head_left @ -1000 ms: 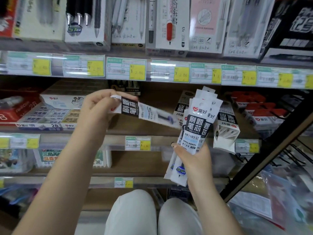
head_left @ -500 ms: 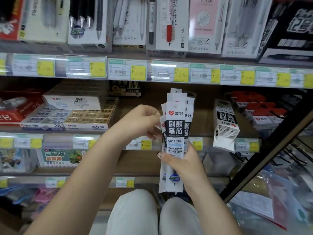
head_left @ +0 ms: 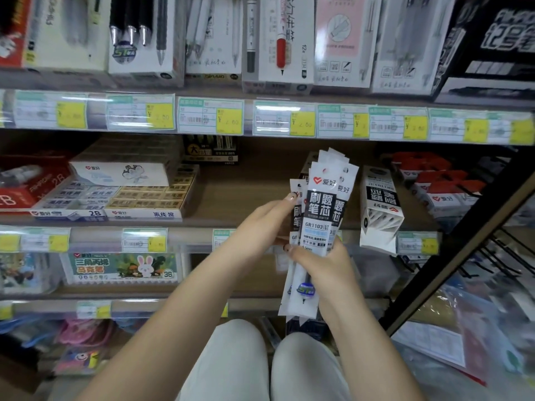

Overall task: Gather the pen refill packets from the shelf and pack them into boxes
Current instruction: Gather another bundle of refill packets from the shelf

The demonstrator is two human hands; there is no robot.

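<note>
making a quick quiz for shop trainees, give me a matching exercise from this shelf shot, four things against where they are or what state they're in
Things:
1. refill packets
2. white refill box
3. rabbit marker box
4. eraser tray

Places or states:
A. on the shelf below the erasers
B. held upright between both hands
C. standing on the shelf, right of the hands
D. on the middle shelf, left of the hands

Pairs: 1-B, 2-C, 3-A, 4-D

Your feed's evenly lit, soft shadows under each shelf [head_left: 260,218]. Glare streaks wash out the price labels [head_left: 211,115]. Edges bow from the wide lens; bottom corners blur.
</note>
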